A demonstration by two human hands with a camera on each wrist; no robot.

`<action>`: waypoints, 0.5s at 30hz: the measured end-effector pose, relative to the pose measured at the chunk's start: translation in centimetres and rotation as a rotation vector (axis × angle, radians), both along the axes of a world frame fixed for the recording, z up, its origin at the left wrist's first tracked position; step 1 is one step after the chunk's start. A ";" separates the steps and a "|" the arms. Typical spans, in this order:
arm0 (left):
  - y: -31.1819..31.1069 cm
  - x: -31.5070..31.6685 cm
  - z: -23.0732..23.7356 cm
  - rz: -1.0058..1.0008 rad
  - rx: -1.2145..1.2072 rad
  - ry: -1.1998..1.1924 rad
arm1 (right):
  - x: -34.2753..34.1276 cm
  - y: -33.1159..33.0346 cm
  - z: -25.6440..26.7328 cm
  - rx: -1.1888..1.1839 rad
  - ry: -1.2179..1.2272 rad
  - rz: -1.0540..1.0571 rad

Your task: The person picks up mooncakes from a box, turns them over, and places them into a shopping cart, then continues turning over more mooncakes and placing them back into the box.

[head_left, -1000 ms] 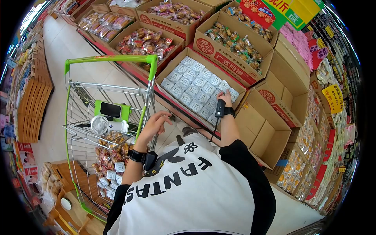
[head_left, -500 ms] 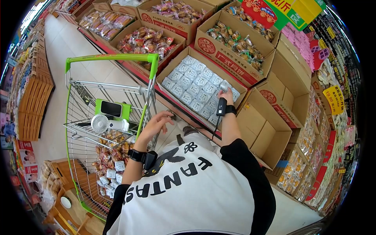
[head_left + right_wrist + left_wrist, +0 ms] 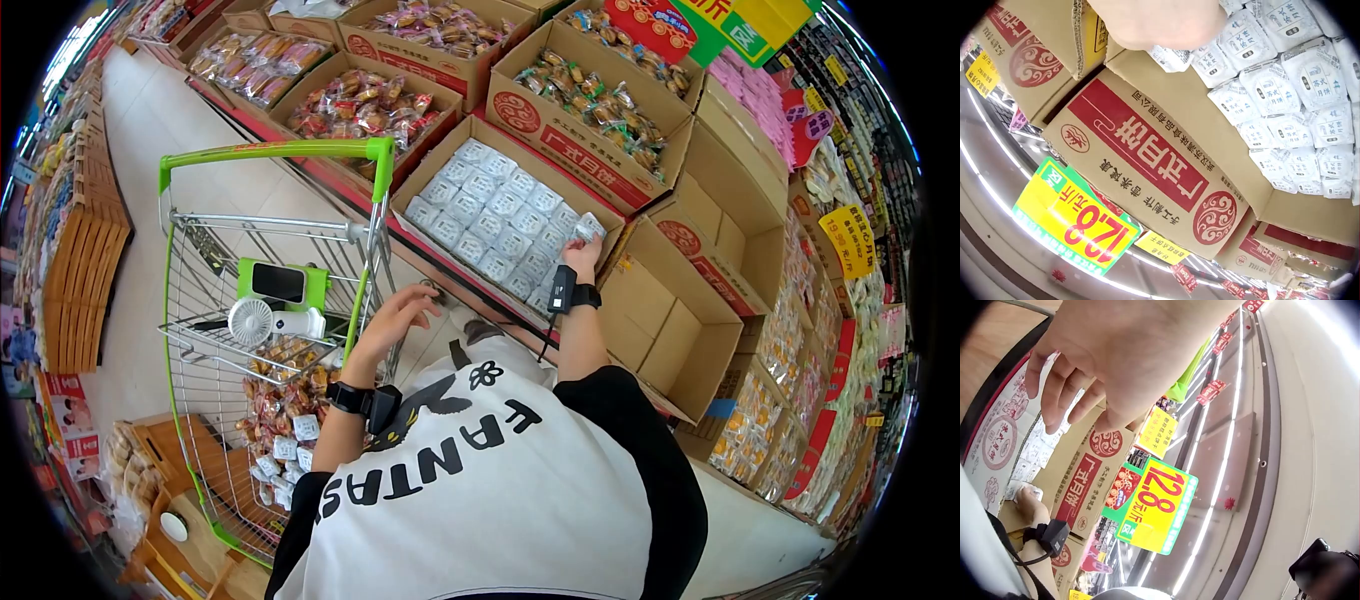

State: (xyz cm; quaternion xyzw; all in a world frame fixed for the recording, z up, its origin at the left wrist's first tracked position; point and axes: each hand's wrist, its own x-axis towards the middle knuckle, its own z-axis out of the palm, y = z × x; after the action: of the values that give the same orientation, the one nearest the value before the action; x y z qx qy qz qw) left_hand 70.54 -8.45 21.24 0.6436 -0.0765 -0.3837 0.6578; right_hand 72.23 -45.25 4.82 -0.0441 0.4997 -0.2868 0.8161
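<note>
In the head view the right hand pinches a white wrapped packet at the right corner of a cardboard box holding rows of similar packets. The right wrist view shows part of that hand with a white packet beneath it. The left hand hangs in the air between the cart and the box, fingers loosely bent, holding nothing. Up close in the left wrist view, the left hand's fingers are spread and slightly curved.
Boxes of wrapped pastries stand behind and beside the white packets. An empty carton lies to the right. The cart, at the left, carries a small fan, a phone and many wrapped goods. Price signs hang above.
The right hand has lifted a white packet slightly and drawn it toward the box's right edge. The left hand has barely moved.
</note>
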 end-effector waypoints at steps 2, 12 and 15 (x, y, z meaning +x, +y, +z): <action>-0.1 0.2 -0.8 0.001 -0.019 0.015 | -0.4 -0.6 -0.8 0.063 -0.075 -0.023; -0.7 0.6 -1.0 -0.016 -0.010 0.014 | 0.5 -0.2 -2.4 0.036 -0.097 -0.177; -0.7 0.7 -1.3 -0.017 -0.025 0.015 | 0.5 0.2 -2.3 0.084 -0.058 -0.176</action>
State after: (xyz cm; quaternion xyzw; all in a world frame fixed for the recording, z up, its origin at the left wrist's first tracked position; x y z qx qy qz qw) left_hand 71.19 -9.17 19.92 0.6318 -0.0818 -0.3933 0.6629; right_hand 72.75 -45.04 2.49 0.0425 0.4893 -0.3372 0.8031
